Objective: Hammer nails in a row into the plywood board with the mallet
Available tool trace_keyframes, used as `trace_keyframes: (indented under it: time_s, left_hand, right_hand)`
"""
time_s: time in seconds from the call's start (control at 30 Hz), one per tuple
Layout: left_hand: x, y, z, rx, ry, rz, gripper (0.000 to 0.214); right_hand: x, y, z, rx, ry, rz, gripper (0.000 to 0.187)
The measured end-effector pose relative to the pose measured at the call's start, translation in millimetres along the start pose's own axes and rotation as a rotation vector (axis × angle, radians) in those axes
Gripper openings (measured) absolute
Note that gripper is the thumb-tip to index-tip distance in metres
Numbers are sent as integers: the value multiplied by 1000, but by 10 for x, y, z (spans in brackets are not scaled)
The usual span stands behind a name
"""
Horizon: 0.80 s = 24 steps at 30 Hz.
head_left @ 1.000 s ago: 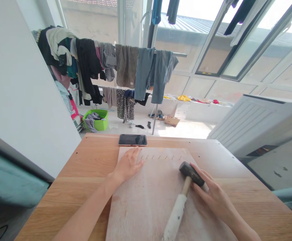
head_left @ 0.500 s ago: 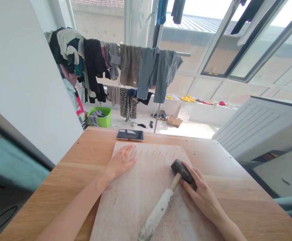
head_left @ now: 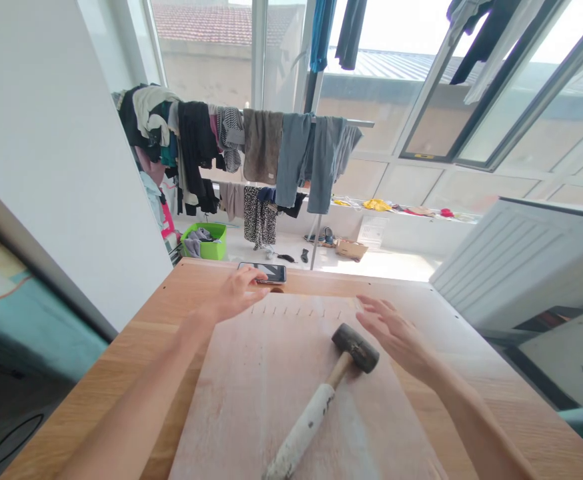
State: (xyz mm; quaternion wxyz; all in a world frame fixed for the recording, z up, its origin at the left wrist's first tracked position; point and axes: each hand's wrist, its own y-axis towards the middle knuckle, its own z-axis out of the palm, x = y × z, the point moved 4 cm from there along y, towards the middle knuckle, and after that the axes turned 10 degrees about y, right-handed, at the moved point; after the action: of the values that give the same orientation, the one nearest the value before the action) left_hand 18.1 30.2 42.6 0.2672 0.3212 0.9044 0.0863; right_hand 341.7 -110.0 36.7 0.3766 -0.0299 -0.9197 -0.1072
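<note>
A black-headed hammer (head_left: 355,348) with a worn, white-wrapped handle lies slantwise on a pale wooden board (head_left: 251,400). Several thin nails (head_left: 286,311) stand in a row along the board's far edge. My left hand (head_left: 236,293) is at the far left corner of the board, thumb toward its edge. Its fingers are outstretched and overlap the near left side of a smartphone (head_left: 274,272); whether they touch it I cannot tell. At the far right corner, my right hand (head_left: 389,327) has its fingers extended, just beyond the hammer head and apart from it.
The board rests on a wood-grain table (head_left: 151,333). Beyond the table's far edge stand a laundry-covered drying rack (head_left: 366,124) and a green basket (head_left: 214,249). A white wall panel (head_left: 71,167) rises at left, and a white ribbed cabinet (head_left: 516,247) is at right.
My right hand has let go of the hammer head and moved away toward the far corner. The left hand has shifted forward and left to the phone. The view has tilted up slightly.
</note>
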Motion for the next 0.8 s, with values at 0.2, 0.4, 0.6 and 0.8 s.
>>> trace_keyframes:
  time_s: [0.2,0.4,0.6,0.8]
  left_hand:
    - [-376,176,-311,178,17,28,36]
    - [-193,13,-200,341,155,-16,31]
    - [-69,-7,-112,413,197,-65,29]
    - [-87,33,54,495,219,-1,29]
  right_hand:
    - [209,665,-19,16,-300,10,49]
    - [184,765,206,100,-372,44,51]
    - [142,727,281,214,-400,55,56]
    - [126,725,393,308,-407,64,59]
